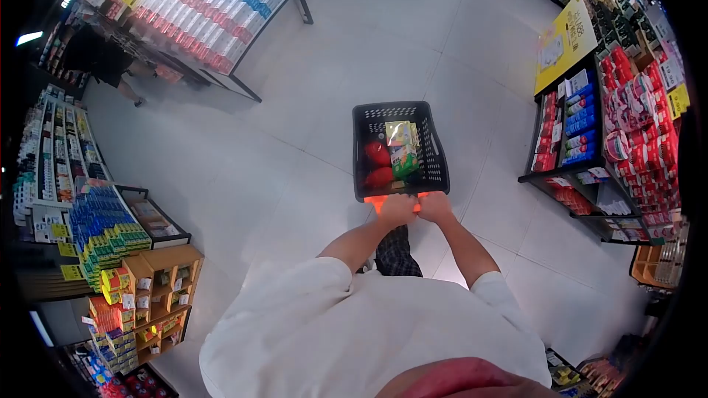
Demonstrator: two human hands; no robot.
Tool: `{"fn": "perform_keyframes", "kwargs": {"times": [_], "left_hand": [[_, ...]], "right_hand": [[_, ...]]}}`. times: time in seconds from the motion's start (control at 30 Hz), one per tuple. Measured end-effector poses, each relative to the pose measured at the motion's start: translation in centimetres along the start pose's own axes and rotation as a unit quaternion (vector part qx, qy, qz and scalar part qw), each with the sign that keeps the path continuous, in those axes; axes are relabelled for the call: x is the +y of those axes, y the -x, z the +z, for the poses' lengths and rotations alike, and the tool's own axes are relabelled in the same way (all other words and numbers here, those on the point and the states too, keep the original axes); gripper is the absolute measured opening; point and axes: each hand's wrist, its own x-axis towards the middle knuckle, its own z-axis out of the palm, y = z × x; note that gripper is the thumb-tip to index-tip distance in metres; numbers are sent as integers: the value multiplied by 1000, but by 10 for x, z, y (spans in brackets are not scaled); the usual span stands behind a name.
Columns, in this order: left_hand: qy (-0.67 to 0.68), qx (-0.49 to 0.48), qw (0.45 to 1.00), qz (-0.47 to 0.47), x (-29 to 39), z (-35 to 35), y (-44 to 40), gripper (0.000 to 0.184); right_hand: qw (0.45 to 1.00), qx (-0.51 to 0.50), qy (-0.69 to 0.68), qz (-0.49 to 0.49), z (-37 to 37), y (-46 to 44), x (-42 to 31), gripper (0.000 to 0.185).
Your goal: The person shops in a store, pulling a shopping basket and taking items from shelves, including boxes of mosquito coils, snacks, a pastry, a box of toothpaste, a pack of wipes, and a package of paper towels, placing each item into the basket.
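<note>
Both my hands are wrapped round the orange handle (374,200) at the near end of a black shopping basket (358,151). My left hand (398,209) closes on its middle, and my right hand (434,206) grips just beside it. Inside the basket lie two red items (377,152) on the left, whose kind I cannot make out. A green and white package (404,161) and a yellowish package (398,133) lie to their right. The basket is held out in front of me; whether it rests on wheels is hidden.
A display table (214,15) stacked with pink and blue packs stands ahead left. Shelves of red and blue goods (582,121) stand on the right. A wooden shelf unit (158,295) is at the left. Another person's leg (129,88) shows far left. Pale floor (324,88) runs between.
</note>
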Motion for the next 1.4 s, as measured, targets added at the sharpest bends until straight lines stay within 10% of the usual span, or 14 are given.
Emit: {"fn": "perform_keyframes", "kwargs": {"times": [1.4], "left_hand": [[-78, -59, 993, -61, -319, -304, -572, 16]], "right_hand": [[994, -93, -42, -26, -255, -641, 230, 26]]}}
